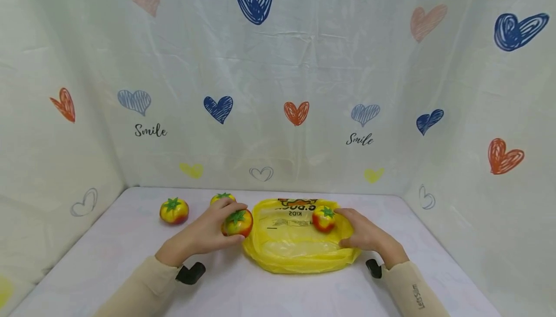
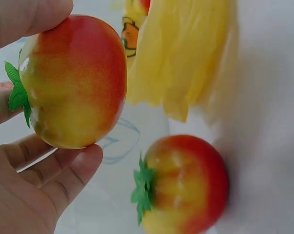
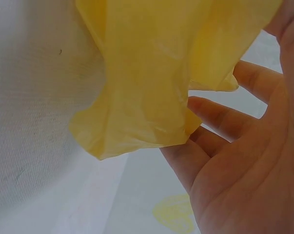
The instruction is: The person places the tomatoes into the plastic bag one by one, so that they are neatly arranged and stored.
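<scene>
Nearest, the yellow plastic bag [image 1: 299, 244] lies open on the white table [image 1: 130, 240]. At its left rim the left hand [image 1: 204, 232] grasps a toy tomato [image 1: 237, 223]. At its right rim the right hand [image 1: 369, 235] holds up the bag's edge, fingers loosely curled; another tomato [image 1: 324, 218] sits inside. Further left of the bag lie two more tomatoes [image 1: 174, 210] [image 1: 222, 197]. The thin edge could slip free and let the mouth sag.

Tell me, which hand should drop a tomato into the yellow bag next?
Probably the left hand: it already grips a tomato beside the bag. The right hand is busy holding the bag's edge.
</scene>
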A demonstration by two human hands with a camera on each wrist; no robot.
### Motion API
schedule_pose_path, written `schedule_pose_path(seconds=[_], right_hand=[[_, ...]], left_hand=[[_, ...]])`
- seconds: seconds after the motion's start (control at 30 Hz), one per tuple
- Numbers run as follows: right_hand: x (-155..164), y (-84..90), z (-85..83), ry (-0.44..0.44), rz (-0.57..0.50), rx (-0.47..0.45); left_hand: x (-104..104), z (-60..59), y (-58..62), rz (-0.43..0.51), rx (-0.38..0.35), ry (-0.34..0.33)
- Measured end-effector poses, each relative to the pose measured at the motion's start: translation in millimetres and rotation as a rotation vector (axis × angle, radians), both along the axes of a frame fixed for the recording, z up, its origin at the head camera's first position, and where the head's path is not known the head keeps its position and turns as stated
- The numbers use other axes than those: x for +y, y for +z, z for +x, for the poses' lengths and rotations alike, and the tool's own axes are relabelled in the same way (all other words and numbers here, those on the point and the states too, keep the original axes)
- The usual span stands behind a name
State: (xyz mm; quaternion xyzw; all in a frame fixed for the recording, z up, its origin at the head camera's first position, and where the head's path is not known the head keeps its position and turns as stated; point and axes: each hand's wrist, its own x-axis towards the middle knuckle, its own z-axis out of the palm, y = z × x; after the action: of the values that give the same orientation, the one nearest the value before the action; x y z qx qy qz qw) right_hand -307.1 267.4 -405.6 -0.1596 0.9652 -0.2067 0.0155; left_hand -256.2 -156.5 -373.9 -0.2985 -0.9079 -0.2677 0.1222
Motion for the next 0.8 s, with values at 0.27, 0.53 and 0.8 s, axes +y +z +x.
schedule_pose_path(seconds=[0.27,0.53,0.8], right_hand=[[-2,0.3,0.6,-0.011,0.004,-0.004],[-2,-1.0,0.8,-0.006,0.011,-0.005],[-1,-0.1,0.1,0.002,0.002,-0.003]], left_hand=[[17,-4.9,2.5,0.017,-0.026,-0.036],[34,-9.8,2.4,0.006,-0.027,-0.076],[51,-18.9,6.0,-0.014,-0.026,-0.115]])
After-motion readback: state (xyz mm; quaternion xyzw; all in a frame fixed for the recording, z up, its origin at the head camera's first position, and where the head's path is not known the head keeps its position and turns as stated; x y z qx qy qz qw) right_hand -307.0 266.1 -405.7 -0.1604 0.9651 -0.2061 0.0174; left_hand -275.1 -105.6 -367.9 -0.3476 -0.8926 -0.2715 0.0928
